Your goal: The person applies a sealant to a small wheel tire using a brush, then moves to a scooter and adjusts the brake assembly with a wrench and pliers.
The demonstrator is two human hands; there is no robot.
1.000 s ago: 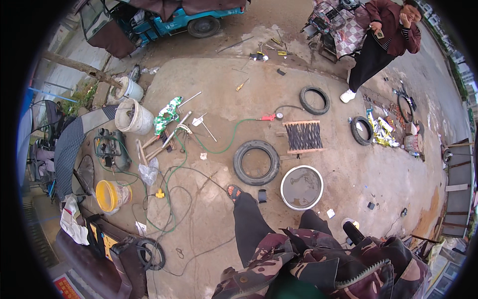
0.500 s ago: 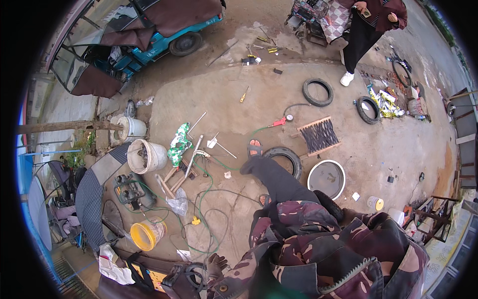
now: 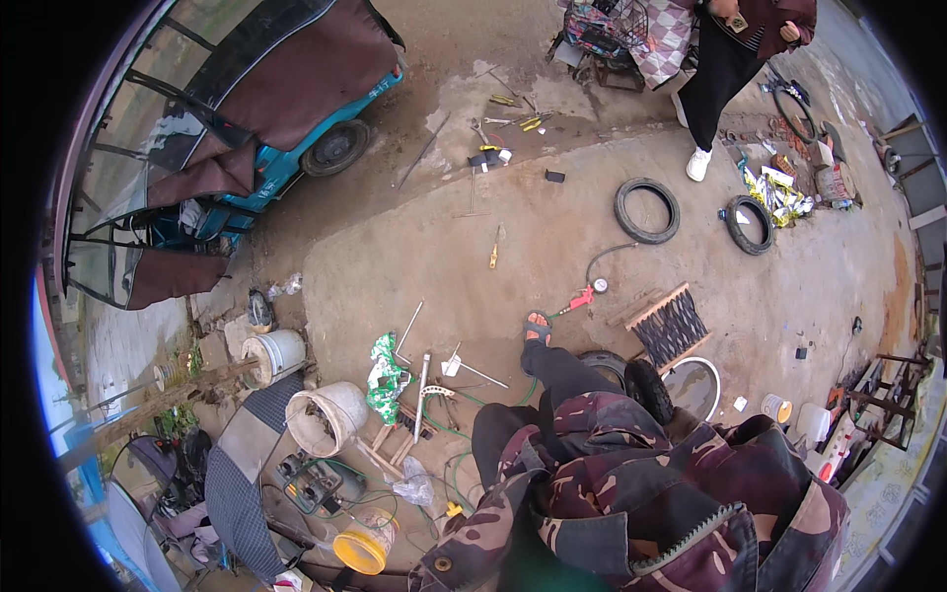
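Note:
A black tyre (image 3: 648,391) stands edge-on beside my right thigh. My right hand (image 3: 683,425), mostly covered by the tyre and my camouflage sleeve, appears closed on its near side; the fingers hardly show. My left sleeve (image 3: 464,538) reaches the lower edge, and the left hand is out of sight. Just past the held tyre, another tyre (image 3: 604,365) lies partly behind my leg. A white-rimmed round basin (image 3: 712,387) sits to its right, half covered. Beyond them is a wooden folding stool with a dark woven seat (image 3: 671,329).
Two tyres (image 3: 646,210) (image 3: 749,225) lie farther off. A red-handled air gauge (image 3: 584,299) and its hose cross the ground. Buckets (image 3: 330,419), a compressor (image 3: 314,483) and a metal-framed stool (image 3: 402,439) stand left. A person (image 3: 725,89) stands far right; a blue three-wheeler (image 3: 286,163) is parked far left.
My view has turned, and the ground things sit lower in it. The held tyre has come forward, over part of the basin. My left hand has left the view.

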